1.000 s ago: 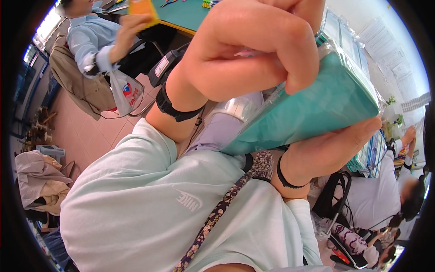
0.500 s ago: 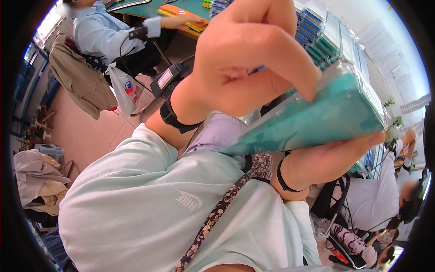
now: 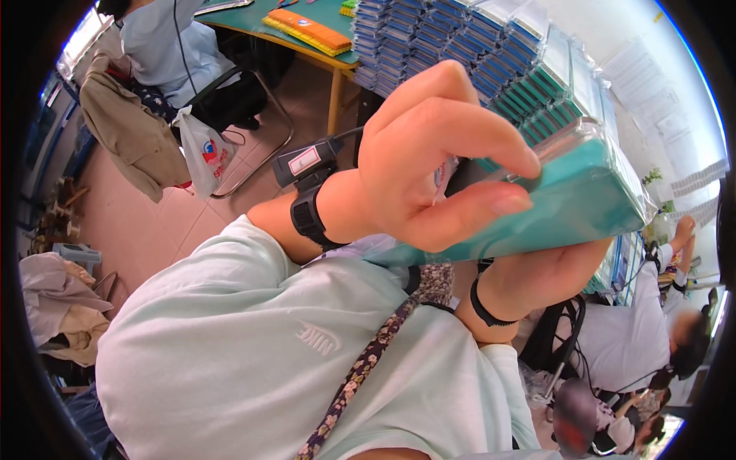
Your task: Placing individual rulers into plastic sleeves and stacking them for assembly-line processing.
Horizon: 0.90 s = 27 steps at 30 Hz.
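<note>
A flat teal packet in a clear plastic wrapper (image 3: 567,192) is held tilted in front of my chest. My right hand (image 3: 556,268) grips its lower edge from underneath; the fingers behind it are mostly hidden. Above the packet, my left hand (image 3: 437,157) is curled, with the thumb and forefinger tips pinched at the wrapper's upper edge. Both wrists wear black straps, and a small black box (image 3: 307,162) sits at the left wrist.
Tall stacks of blue and teal wrapped packets (image 3: 475,54) stand just ahead. Orange and yellow packs (image 3: 307,31) lie on a green table (image 3: 238,21) at far left. One person sits at left near a jacket-draped chair (image 3: 126,115); others work at right.
My left hand has moved down and farther from view, its thumb now showing beside the forefinger at the wrapper. The person at left has drawn an arm back from the orange packs.
</note>
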Each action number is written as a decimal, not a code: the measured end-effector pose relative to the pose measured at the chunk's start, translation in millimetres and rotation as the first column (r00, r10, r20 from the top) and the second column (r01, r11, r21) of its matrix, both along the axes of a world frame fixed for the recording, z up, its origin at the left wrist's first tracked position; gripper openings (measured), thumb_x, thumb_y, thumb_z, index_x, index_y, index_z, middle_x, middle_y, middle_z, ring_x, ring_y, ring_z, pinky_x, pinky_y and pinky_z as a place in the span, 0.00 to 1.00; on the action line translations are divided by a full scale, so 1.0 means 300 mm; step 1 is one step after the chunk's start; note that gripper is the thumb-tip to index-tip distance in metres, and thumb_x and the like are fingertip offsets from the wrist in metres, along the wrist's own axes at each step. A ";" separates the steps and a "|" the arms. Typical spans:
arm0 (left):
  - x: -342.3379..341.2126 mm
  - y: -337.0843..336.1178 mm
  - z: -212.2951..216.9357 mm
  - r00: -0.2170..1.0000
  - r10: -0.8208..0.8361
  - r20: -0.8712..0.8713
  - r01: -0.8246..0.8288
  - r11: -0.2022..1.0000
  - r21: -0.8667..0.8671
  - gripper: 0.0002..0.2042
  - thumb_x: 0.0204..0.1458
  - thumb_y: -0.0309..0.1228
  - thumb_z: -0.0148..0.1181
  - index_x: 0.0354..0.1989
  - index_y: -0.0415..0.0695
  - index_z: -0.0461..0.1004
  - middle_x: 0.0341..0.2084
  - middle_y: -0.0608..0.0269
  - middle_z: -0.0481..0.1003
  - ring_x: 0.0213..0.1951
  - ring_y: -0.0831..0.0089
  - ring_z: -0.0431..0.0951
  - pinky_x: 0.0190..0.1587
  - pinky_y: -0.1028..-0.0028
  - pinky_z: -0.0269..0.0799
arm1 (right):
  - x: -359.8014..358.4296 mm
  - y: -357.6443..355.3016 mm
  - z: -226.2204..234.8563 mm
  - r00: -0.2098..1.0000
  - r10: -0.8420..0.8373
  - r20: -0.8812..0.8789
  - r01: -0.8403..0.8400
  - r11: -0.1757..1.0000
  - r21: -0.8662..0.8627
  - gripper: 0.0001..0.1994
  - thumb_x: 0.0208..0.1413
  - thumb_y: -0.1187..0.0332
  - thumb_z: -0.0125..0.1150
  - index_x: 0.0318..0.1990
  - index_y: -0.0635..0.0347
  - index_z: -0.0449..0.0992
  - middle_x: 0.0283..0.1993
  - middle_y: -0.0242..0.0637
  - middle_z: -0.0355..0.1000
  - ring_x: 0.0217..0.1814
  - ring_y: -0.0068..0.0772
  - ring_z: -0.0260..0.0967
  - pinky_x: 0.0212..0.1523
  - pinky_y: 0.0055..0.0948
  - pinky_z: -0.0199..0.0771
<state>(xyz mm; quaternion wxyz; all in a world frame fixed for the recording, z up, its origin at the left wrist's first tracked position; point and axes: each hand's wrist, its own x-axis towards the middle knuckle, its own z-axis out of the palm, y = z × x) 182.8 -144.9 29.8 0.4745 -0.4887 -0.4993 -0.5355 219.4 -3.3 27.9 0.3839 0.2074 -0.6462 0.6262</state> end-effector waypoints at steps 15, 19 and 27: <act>-0.044 0.031 -0.050 0.919 -0.190 0.345 0.269 0.942 -0.200 0.21 0.50 0.47 0.59 0.20 0.41 0.63 0.13 0.64 0.59 0.15 0.74 0.56 0.17 0.75 0.50 | 0.006 0.248 -0.021 0.801 0.291 0.523 -0.533 0.743 0.404 0.30 0.45 0.51 0.68 0.48 0.66 0.71 0.45 0.43 0.72 0.45 0.40 0.70 0.47 0.34 0.68; -0.076 -0.004 -0.047 0.916 -0.123 0.382 0.302 0.838 -0.454 0.21 0.51 0.37 0.60 0.14 0.41 0.58 0.11 0.58 0.55 0.15 0.63 0.59 0.18 0.68 0.53 | 0.040 0.441 0.029 0.856 0.499 0.135 -0.479 0.670 0.566 0.19 0.47 0.65 0.67 0.40 0.73 0.74 0.30 0.45 0.75 0.25 0.33 0.73 0.25 0.28 0.71; -0.184 -0.055 -0.147 0.661 -0.473 0.583 0.554 0.831 0.046 0.25 0.61 0.40 0.44 0.11 0.43 0.53 0.10 0.67 0.55 0.13 0.79 0.50 0.16 0.77 0.44 | 0.441 0.825 0.127 0.833 -0.053 -0.551 0.036 0.999 -0.041 0.12 0.52 0.61 0.56 0.32 0.64 0.72 0.26 0.39 0.66 0.33 0.39 0.66 0.44 0.42 0.66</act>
